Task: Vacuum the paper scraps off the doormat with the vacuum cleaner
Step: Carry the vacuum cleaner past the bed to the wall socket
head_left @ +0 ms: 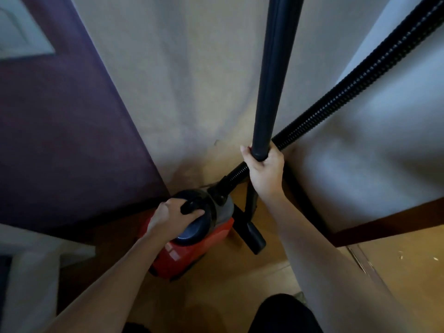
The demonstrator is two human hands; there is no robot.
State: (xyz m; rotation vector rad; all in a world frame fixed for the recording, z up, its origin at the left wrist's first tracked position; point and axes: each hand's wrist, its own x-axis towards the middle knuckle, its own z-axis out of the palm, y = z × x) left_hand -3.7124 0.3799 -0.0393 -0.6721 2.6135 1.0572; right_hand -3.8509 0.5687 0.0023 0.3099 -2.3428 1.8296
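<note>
Head view, read from left to right. A purple door [60,131] fills the left side and meets a pale wall [182,80] at a corner. At the foot of this corner stands the red canister vacuum cleaner [192,239], on a tan wooden floor [240,292]. The left hand [173,216] is curled around the vacuum's black top handle [192,205], fingers wrapped over it. A ribbed black hose [348,92] runs from the canister's front up and out of view at the upper right. The right hand [263,169] is clenched around the lower part of the rigid black wand [274,75], which stands nearly upright. Below it, the black floor nozzle [253,234] rests on the floor just beside the canister. At the far right, past a dark wooden edge [384,224], a few pale flecks that may be paper scraps [403,257] lie on the floor. No doormat can be identified in this view.

Step in hand, as judged: fetching the machine from its corner; no suction work has begun. The next move probably calls for lifting the canister clear, keeping hose and wand from tangling, and carrying both towards the mat, which must first be located.
</note>
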